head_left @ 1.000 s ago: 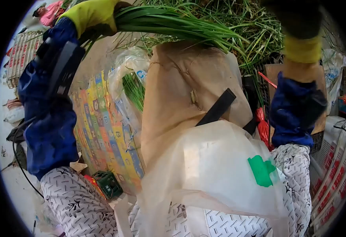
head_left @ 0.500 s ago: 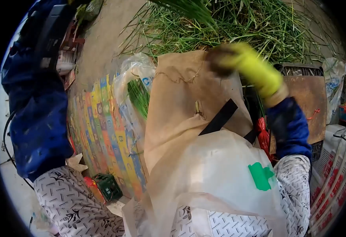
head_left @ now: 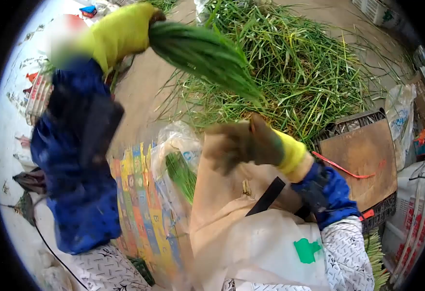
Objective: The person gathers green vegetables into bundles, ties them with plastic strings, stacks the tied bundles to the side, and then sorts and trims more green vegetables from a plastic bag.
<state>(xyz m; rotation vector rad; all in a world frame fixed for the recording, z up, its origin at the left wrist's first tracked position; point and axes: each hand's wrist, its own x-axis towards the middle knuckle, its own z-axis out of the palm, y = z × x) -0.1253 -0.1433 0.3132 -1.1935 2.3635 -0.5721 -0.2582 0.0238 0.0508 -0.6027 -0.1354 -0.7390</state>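
Note:
My left hand (head_left: pixel 125 36), in a yellow glove, is closed round one end of a bunch of long green leaves (head_left: pixel 200 56) that look like garlic chives. Its leaf tips hang down to the right, over the heap of loose green and yellowed leaves (head_left: pixel 299 68). Below that bunch is my right hand (head_left: pixel 246 145), in a yellow glove with a dark brown palm. Its fingers are blurred but spread apart from the thumb, and nothing shows in them. It hovers over the brown apron (head_left: pixel 217 194) across my lap. Another green bunch (head_left: pixel 181 174) lies in a clear plastic bag (head_left: pixel 173 136).
A colourful lettered mat (head_left: pixel 139 189) lies on the left. To the right stands a dark crate (head_left: pixel 387 208) with a brown board (head_left: pixel 360 140) and a red strip (head_left: pixel 343 166) on top. White bundles with red print (head_left: pixel 413 203) are at the far right.
My left hand has come into fuller view with the green bunch, which swings lower. My right hand has moved down and left over the apron. The view has shifted as well.

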